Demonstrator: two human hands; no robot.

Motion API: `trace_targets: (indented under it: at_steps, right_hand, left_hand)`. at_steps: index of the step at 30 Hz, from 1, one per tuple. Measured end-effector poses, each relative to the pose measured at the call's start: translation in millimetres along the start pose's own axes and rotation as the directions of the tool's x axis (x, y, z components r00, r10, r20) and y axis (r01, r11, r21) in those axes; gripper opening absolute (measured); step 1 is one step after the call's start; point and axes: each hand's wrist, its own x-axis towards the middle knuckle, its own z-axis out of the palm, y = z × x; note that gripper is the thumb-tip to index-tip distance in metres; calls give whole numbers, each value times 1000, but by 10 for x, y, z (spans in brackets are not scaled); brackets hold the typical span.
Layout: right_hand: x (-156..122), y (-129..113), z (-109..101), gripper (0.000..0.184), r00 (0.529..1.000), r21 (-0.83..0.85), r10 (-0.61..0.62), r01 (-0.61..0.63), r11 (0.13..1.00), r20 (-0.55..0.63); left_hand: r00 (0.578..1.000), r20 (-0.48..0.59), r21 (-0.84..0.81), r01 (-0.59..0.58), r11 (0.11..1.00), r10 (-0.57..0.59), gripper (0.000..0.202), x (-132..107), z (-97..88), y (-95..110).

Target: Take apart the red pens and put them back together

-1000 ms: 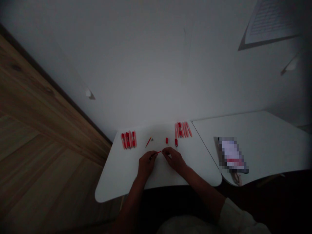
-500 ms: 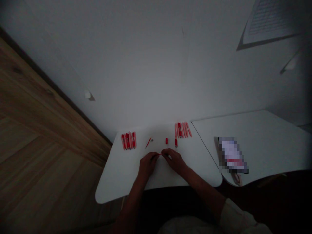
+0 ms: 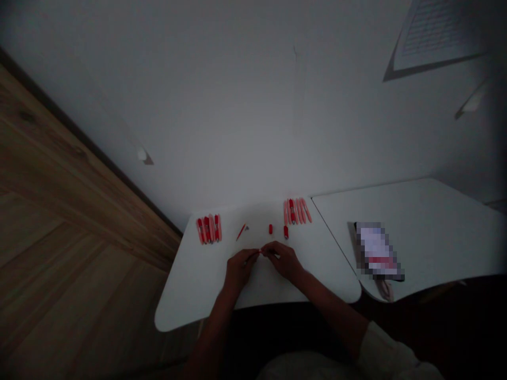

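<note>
Over the white table, my left hand and my right hand meet with their fingertips pinched together. Between them is a small red pen part, mostly covered by the fingers. Just beyond the hands lie a thin red pen refill and a tiny dark piece, too small to make out. Nearer the right hand are a short red pen piece and a red pen section with a dark tip.
Red and pink pens lie in a row at the table's left, with another row of pens at the back right. A blurred phone-like device rests on the adjoining table. The wall rises behind both tables.
Both hands stay in nearly the same place, fingertips together. Slightly more of the red part shows between them. The pieces on the table have not moved.
</note>
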Motion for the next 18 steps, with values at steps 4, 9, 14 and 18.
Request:
trace_targets:
  at_steps: [4, 9, 14, 18]
  right_hand:
    - [-3, 8, 2, 9, 998, 42, 58, -58, 997, -4]
    - [-1, 6, 7, 9, 995, 55, 97, -97, 994, -13]
    - [2, 1, 4, 10, 995, 67, 98, -98, 993, -5]
    - [-2, 7, 6, 9, 995, 58, 97, -97, 994, 2]
  left_hand:
    - [1000, -5, 5, -16, 1000, 16, 20, -4, -6, 6]
    - [1000, -7, 14, -6, 1000, 6, 20, -8, -5, 8]
    - [1000, -11, 8, -12, 1000, 12, 20, -14, -1, 4]
    - [1000, -24, 9, -18, 1000, 18, 19, -16, 7, -1]
